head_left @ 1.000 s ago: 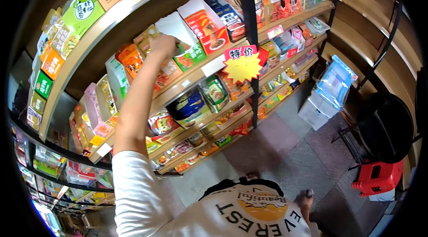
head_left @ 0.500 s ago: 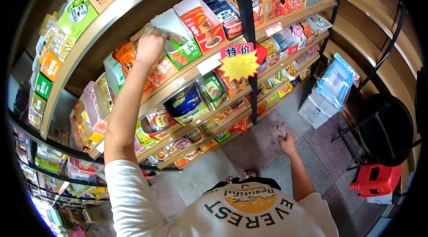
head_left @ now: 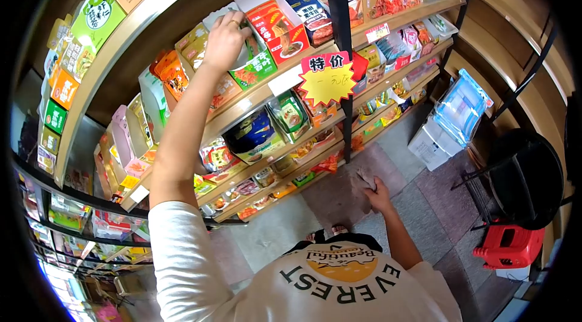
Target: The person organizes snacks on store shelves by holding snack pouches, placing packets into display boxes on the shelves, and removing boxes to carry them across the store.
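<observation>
Bright w/ glare on plastic wrap (head_left: 464, 109); floor (head_left: 276, 228) dimmer, w/ shadows. Fisheye bends shelves (head_left: 143, 9) nr black edges.

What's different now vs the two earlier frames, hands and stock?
Left hand: shifted right since the previous frame, from beside the gold box to over the green box; grip hidden. Right hand: out of view in the first frame, now low above the floor, something greyish at its fingers, too blurred to identify. Shelf boxes and red stool: no visible change.
</observation>
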Motion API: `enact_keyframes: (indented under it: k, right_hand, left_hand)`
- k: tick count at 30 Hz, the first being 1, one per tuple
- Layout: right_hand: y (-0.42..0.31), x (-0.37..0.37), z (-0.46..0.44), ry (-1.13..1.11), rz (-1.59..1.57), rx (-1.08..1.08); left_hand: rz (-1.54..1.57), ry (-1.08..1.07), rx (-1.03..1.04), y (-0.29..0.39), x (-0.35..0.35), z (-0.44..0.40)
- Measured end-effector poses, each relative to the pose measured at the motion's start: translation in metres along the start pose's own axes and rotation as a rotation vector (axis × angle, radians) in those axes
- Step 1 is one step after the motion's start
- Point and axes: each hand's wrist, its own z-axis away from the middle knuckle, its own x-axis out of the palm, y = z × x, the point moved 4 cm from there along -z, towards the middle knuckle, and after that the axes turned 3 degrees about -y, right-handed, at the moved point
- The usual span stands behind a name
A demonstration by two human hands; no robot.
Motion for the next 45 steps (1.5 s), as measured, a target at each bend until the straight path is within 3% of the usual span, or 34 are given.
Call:
enact_keyframes:
  k: [4,6,8,10,12,16,23,25,28,30,31,36,38,40,45]
  right_hand:
    - [0.017,-0.014,0.001,0.076,0.037,-0.043]
    - [0.001,-0.029,-0.003,0.004,-0.004,-0.016]
    - [-0.025,-0.046,-0.012,-0.068,-0.047,0.013]
    - [-0.067,-0.064,-0.028,-0.169,0.094,-0.168]
    - [-0.14,-0.073,-0.047,-0.258,0.173,-0.297]
    - [-0.256,-0.065,-0.079,-0.255,0.458,-0.369]
    - [-0.373,-0.019,-0.132,-0.068,0.829,-0.631]
    - [-0.397,-0.005,-0.146,0.005,0.934,-0.802]
    - [-0.413,0.024,-0.169,0.086,1.103,-0.882]
    - [-0.415,0.044,-0.185,0.023,1.14,-0.777]
    - [-0.414,0.052,-0.195,-0.026,1.171,-0.682]
    - [-0.408,0.058,-0.205,-0.01,1.142,-0.602]
    - [-0.409,0.053,-0.206,0.054,1.104,-0.602]
    - [-0.405,0.051,-0.21,0.032,1.064,-0.659]
    - [-0.407,0.045,-0.212,-0.069,1.009,-0.719]
  left_hand:
    - [-0.062,0.127,-0.198,-0.001,-0.01,0.001]
    - [0.065,0.123,-0.28,-0.012,-0.002,0.013]
    - [0.349,0.167,-0.499,-0.024,0.006,0.03]
    - [0.366,0.234,-0.507,-0.024,0.01,0.04]
    - [0.225,0.125,-0.516,-0.031,0.018,0.043]
    - [0.385,0.003,-0.555,-0.028,0.01,0.035]
    - [0.449,-0.046,-0.505,-0.039,0.014,0.035]
    - [0.668,0.053,-0.577,-0.041,0.014,0.035]
    - [0.709,-0.068,-0.724,-0.046,0.013,0.031]
    - [0.682,-0.057,-0.74,-0.059,0.027,0.038]
    - [0.808,-0.002,-0.764,-0.07,0.041,0.043]
    - [1.33,0.138,-0.942,-0.076,0.035,0.052]
    - [1.288,0.059,-0.949,-0.076,0.039,0.055]
    - [1.317,0.27,-0.952,-0.058,0.021,0.05]
    - [1.357,0.318,-1.091,-0.036,0.006,0.049]
